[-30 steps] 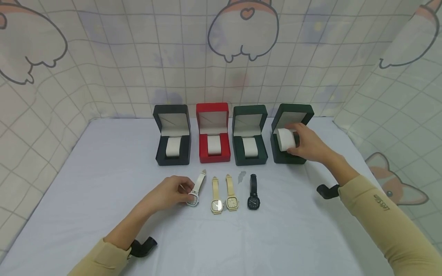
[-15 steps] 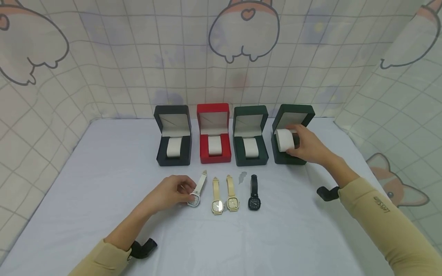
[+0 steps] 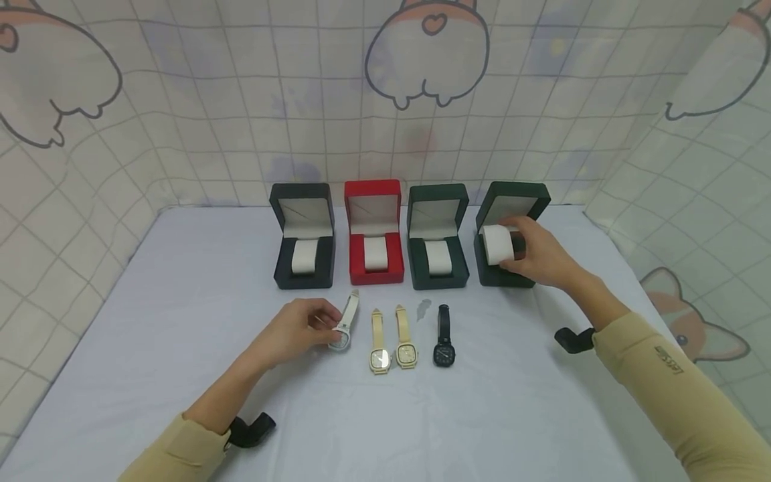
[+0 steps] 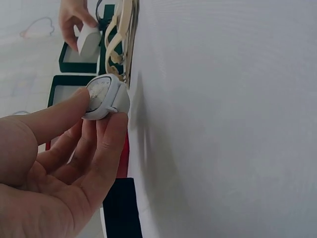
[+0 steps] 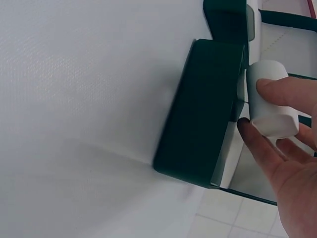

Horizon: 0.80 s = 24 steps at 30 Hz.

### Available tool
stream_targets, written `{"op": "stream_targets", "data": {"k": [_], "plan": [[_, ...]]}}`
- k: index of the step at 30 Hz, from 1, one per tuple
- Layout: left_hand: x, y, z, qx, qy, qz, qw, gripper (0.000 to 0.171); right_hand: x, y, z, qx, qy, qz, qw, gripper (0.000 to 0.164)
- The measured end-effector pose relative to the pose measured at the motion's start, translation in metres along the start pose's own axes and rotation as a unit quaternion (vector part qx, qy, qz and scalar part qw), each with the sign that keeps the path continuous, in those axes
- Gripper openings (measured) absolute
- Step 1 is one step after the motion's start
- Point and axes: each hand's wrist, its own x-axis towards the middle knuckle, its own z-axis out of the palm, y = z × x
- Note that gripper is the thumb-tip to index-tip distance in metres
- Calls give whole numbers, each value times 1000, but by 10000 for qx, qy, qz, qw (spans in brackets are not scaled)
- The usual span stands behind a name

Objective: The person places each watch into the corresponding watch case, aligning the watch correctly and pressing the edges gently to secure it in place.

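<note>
My left hand (image 3: 301, 330) pinches a white wristwatch (image 4: 101, 96) by its round case, thumb over the dial. In the head view its white strap (image 3: 349, 309) points up and away. At the far right, my right hand (image 3: 540, 253) grips a white watch cushion (image 5: 270, 96) between thumb and fingers, over the rightmost green watch box (image 5: 203, 109), whose lid stands open. Two cream-strapped watches (image 3: 379, 341) and a black watch (image 3: 444, 338) lie in a row to the right of the white one.
Left of the held cushion stand three more open boxes: a dark one (image 3: 280, 271), a red one (image 3: 357, 268) and a green one (image 3: 415, 271), each with its white cushion inside. A grey mark (image 3: 423, 308) shows on the white tablecloth (image 3: 482, 415). A patterned curtain (image 3: 241, 100) hangs behind.
The left hand has raised the white watch slightly and shifted it a little away from me. The right hand has stayed at the rightmost green box with the cushion.
</note>
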Motion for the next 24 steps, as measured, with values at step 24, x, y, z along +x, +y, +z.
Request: {"op": "stream_targets", "data": {"k": [24], "plan": [[5, 16, -1, -557, 603, 113, 9966, 28, 1, -12, 5, 216, 217, -203, 9993, 77]]}}
